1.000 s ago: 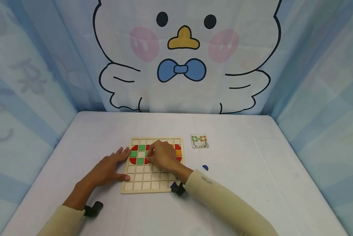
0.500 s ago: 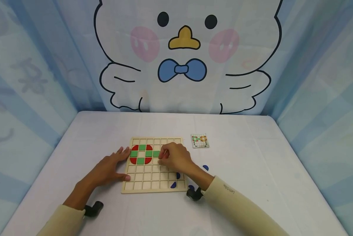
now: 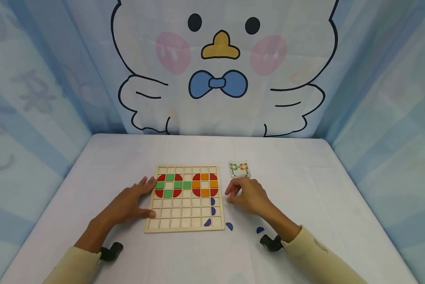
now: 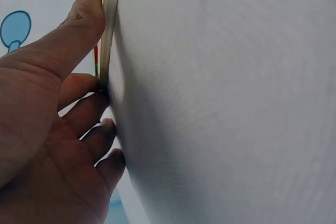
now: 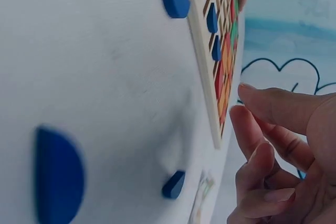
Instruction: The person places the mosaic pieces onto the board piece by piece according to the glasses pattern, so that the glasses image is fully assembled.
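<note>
A square wooden grid board (image 3: 182, 213) lies flat on the table. My left hand (image 3: 131, 203) rests against its left edge, thumb and forefinger touching the rim in the left wrist view. Red, green and orange pieces form two rounded rings joined by a green square (image 3: 187, 185). Several blue half-round pieces (image 3: 213, 211) sit in the right-hand columns. To the right of the board, my right hand (image 3: 249, 196) hovers, thumb and forefinger slightly apart with nothing between them. A blue half-round piece (image 5: 173, 184) lies on the table near those fingers; in the head view the hand hides it.
A small pattern card (image 3: 239, 169) lies just beyond my right hand. Two more blue half-rounds lie on the table: one (image 3: 229, 226) beside the board's near right corner, another (image 3: 260, 230) near the right wrist. A printed curtain (image 3: 216, 114) stands behind the table.
My right hand has moved right, off the board to the table beside it, uncovering the green joining square and the orange-and-red ring. My left hand has stayed at the board's left edge.
</note>
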The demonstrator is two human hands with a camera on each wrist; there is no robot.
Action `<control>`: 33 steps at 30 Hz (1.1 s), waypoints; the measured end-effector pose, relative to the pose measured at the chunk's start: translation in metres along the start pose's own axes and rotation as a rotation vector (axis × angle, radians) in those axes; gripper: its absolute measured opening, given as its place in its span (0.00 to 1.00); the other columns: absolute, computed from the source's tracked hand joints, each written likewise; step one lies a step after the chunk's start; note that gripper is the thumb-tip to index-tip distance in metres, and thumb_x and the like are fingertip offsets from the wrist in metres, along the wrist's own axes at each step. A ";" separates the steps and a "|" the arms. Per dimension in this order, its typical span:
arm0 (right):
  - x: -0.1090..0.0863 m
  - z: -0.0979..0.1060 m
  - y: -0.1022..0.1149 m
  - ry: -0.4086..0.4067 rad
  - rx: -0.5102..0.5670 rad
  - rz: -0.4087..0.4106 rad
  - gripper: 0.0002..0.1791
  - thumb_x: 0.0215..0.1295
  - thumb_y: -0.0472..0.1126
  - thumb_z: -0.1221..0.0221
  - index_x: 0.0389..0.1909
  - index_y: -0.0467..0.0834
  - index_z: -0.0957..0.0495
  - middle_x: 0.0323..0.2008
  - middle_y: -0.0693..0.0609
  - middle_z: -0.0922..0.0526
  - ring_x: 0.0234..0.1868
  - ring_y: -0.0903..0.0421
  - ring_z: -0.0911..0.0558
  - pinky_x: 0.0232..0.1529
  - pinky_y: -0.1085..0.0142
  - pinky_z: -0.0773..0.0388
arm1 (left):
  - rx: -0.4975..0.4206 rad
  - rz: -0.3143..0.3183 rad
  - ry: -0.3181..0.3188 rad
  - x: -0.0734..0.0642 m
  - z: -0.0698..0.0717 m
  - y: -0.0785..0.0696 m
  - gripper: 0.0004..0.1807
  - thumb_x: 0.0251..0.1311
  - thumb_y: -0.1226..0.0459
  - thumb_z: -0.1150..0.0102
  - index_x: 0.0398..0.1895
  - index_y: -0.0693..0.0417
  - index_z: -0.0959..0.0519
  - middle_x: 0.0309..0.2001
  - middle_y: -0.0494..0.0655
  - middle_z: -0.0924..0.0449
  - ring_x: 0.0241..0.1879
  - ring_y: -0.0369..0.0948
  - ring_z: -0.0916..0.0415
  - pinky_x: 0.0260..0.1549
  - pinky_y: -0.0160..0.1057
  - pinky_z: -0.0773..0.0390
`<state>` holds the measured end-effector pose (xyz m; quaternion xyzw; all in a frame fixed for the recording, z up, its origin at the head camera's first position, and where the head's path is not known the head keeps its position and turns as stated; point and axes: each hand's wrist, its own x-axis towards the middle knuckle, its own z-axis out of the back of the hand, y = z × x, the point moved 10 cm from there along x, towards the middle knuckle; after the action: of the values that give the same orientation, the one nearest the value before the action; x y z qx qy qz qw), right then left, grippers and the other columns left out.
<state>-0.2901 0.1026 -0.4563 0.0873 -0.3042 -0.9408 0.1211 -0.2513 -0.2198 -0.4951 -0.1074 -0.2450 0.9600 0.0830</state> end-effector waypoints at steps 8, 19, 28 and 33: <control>-0.024 -0.005 -0.018 0.075 -0.018 -0.018 0.09 0.58 0.35 0.23 0.32 0.52 0.12 0.24 0.59 0.18 0.31 0.58 0.23 0.35 0.63 0.27 | 0.006 -0.012 -0.007 -0.002 0.003 -0.003 0.63 0.48 0.48 0.17 0.85 0.52 0.43 0.84 0.61 0.45 0.82 0.69 0.50 0.76 0.75 0.46; -0.040 -0.032 -0.002 0.206 -0.057 0.132 0.14 0.51 0.37 0.19 0.32 0.57 0.12 0.26 0.65 0.20 0.33 0.61 0.24 0.36 0.66 0.30 | 0.006 -0.010 -0.006 -0.002 0.003 -0.002 0.63 0.48 0.47 0.17 0.85 0.52 0.44 0.84 0.62 0.46 0.82 0.70 0.50 0.75 0.76 0.45; -0.045 -0.033 0.006 0.237 -0.087 0.149 0.13 0.52 0.35 0.20 0.29 0.55 0.13 0.26 0.64 0.19 0.36 0.59 0.23 0.41 0.61 0.28 | 0.004 -0.010 -0.005 -0.002 0.002 -0.002 0.63 0.48 0.47 0.17 0.85 0.52 0.43 0.84 0.61 0.46 0.82 0.70 0.50 0.75 0.76 0.45; -0.046 -0.033 0.009 0.256 -0.116 0.169 0.15 0.49 0.38 0.18 0.27 0.56 0.16 0.27 0.63 0.19 0.37 0.59 0.24 0.41 0.60 0.29 | 0.004 -0.016 -0.005 -0.002 0.002 -0.002 0.63 0.48 0.47 0.17 0.85 0.52 0.43 0.84 0.62 0.46 0.82 0.70 0.50 0.75 0.76 0.45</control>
<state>-0.2365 0.0899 -0.4733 0.1733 -0.2376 -0.9246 0.2422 -0.2496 -0.2195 -0.4916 -0.1031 -0.2440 0.9601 0.0903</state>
